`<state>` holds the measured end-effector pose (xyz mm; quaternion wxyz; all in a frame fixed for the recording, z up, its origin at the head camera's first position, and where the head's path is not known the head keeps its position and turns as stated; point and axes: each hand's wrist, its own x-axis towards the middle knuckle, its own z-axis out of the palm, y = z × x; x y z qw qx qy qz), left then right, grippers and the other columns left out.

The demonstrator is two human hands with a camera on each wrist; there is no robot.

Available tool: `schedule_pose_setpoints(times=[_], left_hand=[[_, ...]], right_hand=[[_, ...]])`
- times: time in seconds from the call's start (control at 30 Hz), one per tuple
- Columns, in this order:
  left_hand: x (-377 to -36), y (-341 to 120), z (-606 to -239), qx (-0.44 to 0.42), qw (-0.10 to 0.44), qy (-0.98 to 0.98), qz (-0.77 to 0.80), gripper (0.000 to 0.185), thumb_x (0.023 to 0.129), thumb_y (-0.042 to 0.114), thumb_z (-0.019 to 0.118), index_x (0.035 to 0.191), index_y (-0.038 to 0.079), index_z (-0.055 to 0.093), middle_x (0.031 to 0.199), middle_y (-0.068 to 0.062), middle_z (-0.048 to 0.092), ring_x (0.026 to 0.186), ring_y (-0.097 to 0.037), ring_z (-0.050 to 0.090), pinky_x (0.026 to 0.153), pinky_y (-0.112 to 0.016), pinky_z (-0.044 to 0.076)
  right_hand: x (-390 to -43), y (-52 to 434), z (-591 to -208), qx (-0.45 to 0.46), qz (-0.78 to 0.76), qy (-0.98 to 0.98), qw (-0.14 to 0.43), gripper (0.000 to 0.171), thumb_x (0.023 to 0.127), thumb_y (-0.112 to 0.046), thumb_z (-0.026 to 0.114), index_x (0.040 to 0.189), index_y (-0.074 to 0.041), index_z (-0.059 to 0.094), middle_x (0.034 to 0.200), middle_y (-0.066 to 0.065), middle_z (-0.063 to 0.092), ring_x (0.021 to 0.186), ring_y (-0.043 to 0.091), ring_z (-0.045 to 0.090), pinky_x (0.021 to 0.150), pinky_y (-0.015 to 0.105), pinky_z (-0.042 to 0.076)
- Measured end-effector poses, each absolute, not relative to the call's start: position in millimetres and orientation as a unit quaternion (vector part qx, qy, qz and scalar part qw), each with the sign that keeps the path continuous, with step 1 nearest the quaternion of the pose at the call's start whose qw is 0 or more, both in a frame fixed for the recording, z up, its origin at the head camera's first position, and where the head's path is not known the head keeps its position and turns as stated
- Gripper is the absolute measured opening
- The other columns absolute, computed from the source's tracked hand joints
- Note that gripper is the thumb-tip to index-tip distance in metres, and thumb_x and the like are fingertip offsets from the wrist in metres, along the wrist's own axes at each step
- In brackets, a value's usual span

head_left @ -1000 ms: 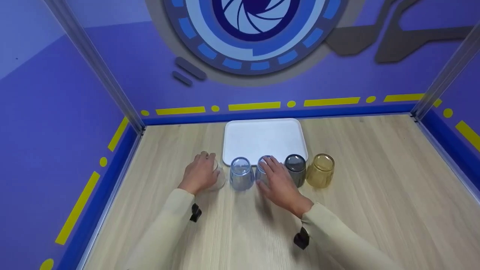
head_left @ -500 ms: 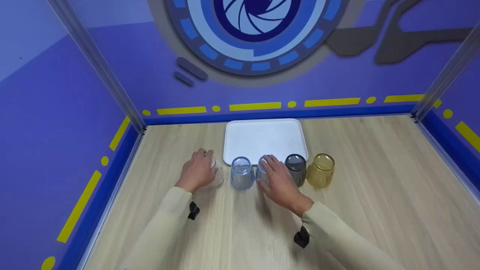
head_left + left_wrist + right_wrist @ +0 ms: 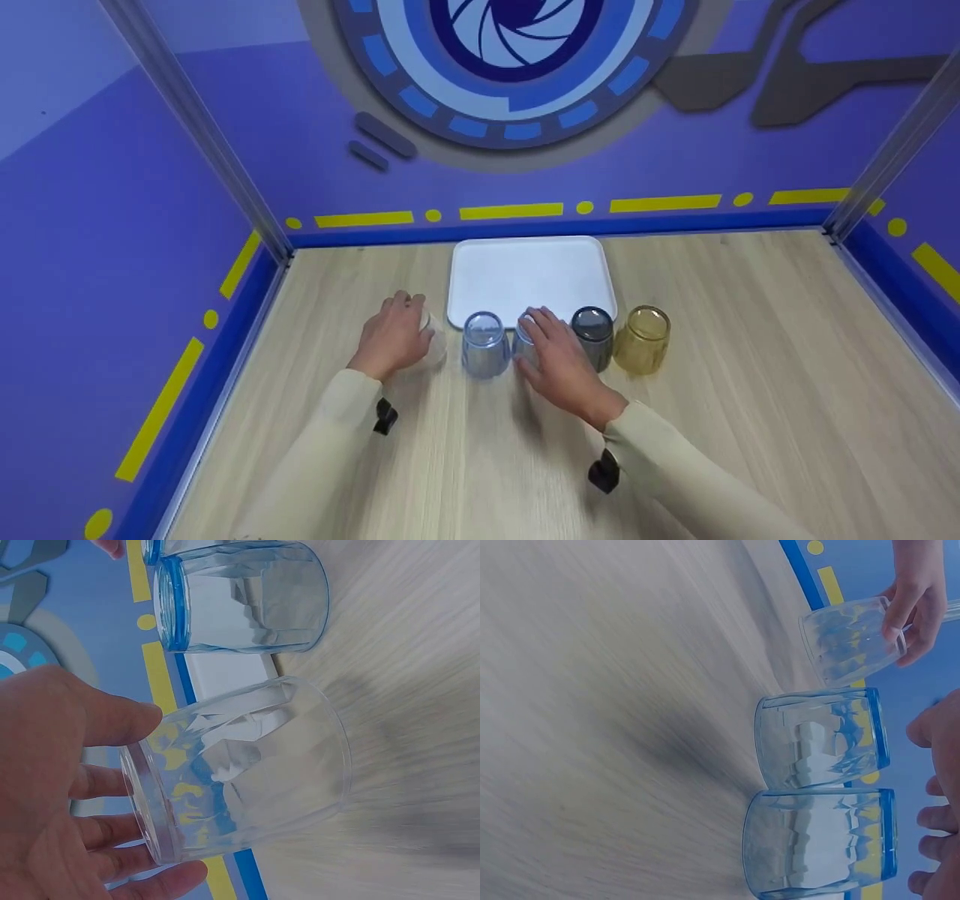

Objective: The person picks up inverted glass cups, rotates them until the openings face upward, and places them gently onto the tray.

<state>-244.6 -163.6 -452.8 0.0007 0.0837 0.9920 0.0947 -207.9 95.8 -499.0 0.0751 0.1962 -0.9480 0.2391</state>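
My left hand (image 3: pixel 394 337) grips a clear glass (image 3: pixel 247 772) by its base. The glass is upside down and leans slightly in the left wrist view, thumb on one side and fingers on the other. Whether its rim touches the table is hard to tell. My right hand (image 3: pixel 562 367) hovers with loosely spread fingers by the base of an upturned light blue glass (image 3: pixel 523 349), partly covering it in the head view. The right wrist view shows a gap between those fingers (image 3: pixel 937 819) and the glass. Another upturned blue glass (image 3: pixel 485 349) stands between the hands.
Right of my right hand stand an upturned dark grey glass (image 3: pixel 592 341) and an upturned amber glass (image 3: pixel 643 345). Behind the row lies a white tray (image 3: pixel 532 277) on the wooden table (image 3: pixel 750 337). Blue-purple panels (image 3: pixel 247 127) wall the table at the back and sides.
My left hand has shifted slightly left and away from me, taking the clear glass along and widening its distance from the blue glass. The right hand has stayed practically still.
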Motion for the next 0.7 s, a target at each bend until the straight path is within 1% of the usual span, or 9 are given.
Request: schedule_pose_setpoints(times=[0.2,0.43,0.7], left_hand=[[-246,-163,-448,0.076,0.005,0.992,0.1,0.054,0.095,0.029,0.058,0.142,0.005,0.044,0.139,-0.018,0.048,0.122,-0.031,0.051,0.098,-0.05,0.049],[-246,-162,-445,0.087,-0.007,0.99,0.109,0.052,0.095,0.027,0.058,0.139,0.003,0.047,0.135,-0.018,0.051,0.119,-0.031,0.053,0.095,-0.048,0.051],[-246,-161,-442,0.087,-0.005,0.989,0.121,0.053,0.095,0.027,0.058,0.141,0.004,0.045,0.138,-0.018,0.049,0.123,-0.031,0.051,0.098,-0.049,0.049]], right_hand=[[-208,96,-499,0.197,0.239,-0.948,0.076,0.055,0.094,-0.029,0.061,0.142,-0.008,0.045,0.152,0.013,0.039,0.145,0.033,0.029,0.118,0.054,0.024],[-209,96,-499,0.196,0.238,-0.948,0.08,0.054,0.094,-0.028,0.06,0.141,-0.006,0.045,0.151,0.014,0.041,0.145,0.033,0.03,0.117,0.054,0.025],[-209,96,-500,0.196,0.245,-0.946,0.08,0.054,0.095,-0.028,0.06,0.142,-0.007,0.045,0.151,0.014,0.041,0.145,0.033,0.03,0.118,0.054,0.024]])
